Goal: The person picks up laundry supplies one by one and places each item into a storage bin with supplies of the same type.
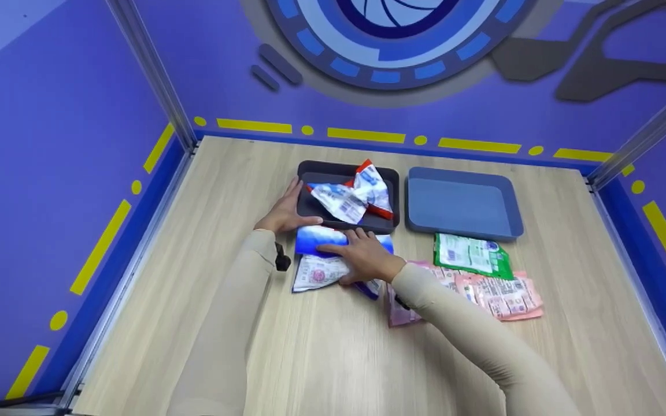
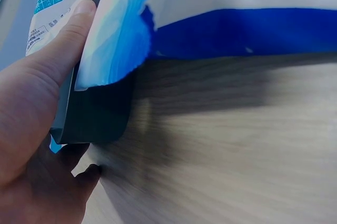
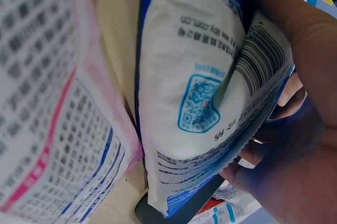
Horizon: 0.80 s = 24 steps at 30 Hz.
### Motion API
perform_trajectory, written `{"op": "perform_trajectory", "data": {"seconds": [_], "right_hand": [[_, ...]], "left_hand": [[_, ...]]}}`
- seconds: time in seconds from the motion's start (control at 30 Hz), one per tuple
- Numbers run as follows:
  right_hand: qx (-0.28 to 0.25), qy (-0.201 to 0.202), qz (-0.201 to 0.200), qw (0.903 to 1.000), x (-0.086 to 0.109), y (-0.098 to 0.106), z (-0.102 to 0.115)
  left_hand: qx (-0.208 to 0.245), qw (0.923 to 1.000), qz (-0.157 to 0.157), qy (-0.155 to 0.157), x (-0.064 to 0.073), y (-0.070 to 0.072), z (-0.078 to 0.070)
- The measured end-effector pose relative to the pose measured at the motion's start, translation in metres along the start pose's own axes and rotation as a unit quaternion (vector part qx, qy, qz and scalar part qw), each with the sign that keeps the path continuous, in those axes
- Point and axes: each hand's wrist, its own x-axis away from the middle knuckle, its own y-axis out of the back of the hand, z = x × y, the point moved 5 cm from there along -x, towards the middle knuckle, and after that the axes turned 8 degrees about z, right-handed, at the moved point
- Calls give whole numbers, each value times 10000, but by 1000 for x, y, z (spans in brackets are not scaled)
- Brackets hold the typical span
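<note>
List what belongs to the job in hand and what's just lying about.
In use:
- left hand gripping dark grey rectangular tray
- right hand holding blue-and-white plastic packet
- red-trimmed white plastic packets inside

Apparently lying about:
- blue-grey rectangular tray
- green-and-white plastic packet
- pink-and-white plastic packets

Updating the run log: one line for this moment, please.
left hand: grips dark tray | right hand: grips blue-white bag | dark tray: holds red-white packaging | green bag: beside blue tray

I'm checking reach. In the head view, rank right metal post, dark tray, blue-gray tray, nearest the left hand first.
1. Dark tray, touching the left hand.
2. Blue-gray tray, right of that.
3. Right metal post, far-right corner.
</note>
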Motion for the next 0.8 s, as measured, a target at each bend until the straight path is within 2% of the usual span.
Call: {"op": "perform_trajectory", "data": {"seconds": [0.23,0.53,0.8], "right_hand": [[32,23,-9,10000,-1,4,1],[-67,113,-131,9998,-1,5,2],[-70,155,-168,9997,-1,7,1]], "left_hand": [[79,9999,-56,-54,-1,1,0],[500,9986,-134,84,1,0,3],[559,9981,-105,243,2,-1,2]]}}
